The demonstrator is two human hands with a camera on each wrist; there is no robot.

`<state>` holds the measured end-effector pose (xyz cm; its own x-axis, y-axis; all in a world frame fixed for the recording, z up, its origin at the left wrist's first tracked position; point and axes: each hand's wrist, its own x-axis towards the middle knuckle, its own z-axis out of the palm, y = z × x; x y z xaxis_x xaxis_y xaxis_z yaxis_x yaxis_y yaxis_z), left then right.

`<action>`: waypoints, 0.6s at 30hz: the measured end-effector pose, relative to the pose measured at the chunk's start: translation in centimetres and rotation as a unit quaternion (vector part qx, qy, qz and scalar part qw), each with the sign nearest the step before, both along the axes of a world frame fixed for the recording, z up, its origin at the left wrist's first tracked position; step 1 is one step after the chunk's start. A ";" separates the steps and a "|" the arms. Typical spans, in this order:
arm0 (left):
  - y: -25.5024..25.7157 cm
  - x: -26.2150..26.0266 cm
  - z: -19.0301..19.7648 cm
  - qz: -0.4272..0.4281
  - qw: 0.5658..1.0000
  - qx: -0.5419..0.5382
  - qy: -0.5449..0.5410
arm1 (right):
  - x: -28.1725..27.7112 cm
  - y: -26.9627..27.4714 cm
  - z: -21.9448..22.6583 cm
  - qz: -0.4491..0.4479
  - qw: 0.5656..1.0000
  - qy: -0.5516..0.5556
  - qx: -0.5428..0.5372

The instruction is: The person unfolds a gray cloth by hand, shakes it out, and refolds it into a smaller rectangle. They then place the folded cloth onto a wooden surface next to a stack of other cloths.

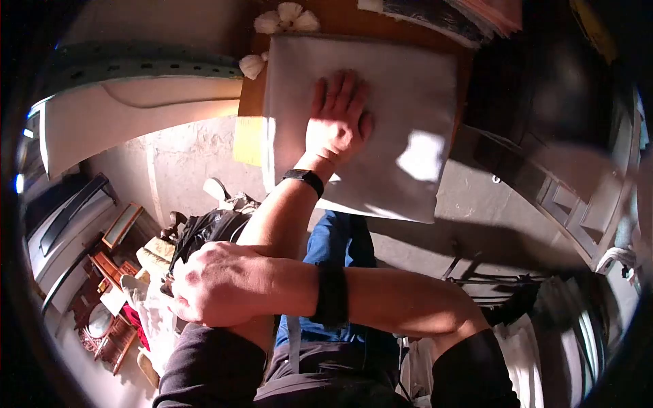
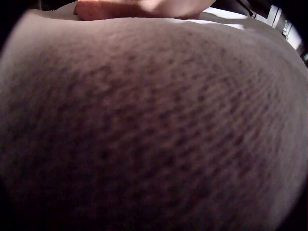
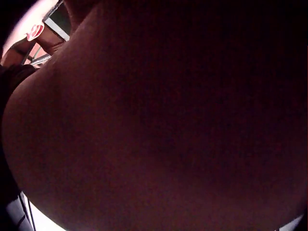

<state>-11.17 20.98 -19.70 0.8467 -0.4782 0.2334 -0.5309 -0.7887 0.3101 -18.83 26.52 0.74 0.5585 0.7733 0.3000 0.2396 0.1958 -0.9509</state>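
Observation:
My left hand (image 1: 338,119) lies palm down with fingers stretched out on a flat, square piece of white cloth (image 1: 401,88). In the left wrist view the weave of this white cloth (image 2: 159,96) fills most of the picture, and part of the left hand (image 2: 144,8) shows at the top. My right hand (image 1: 221,282) crosses over to my left arm (image 1: 279,211), its fingers bent over the outer side near the elbow, just above the dark sleeve (image 1: 211,360). The fingertips are hidden. Dark, close skin (image 3: 144,120) fills the right wrist view.
Under the cloth is a wooden board (image 1: 250,139), with white tufted bundles (image 1: 289,18) at its far left corner. Folded fabrics (image 1: 435,17) lie at the far edge. A black bag (image 1: 211,231) and small wooden furniture (image 1: 112,340) stand at left, hanging white cloths (image 1: 524,353) at lower right.

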 end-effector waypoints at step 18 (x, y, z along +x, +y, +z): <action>0.1 -0.1 0.1 0.004 1.000 -0.006 0.016 | -0.3 1.4 -1.2 -0.008 0.996 0.076 0.049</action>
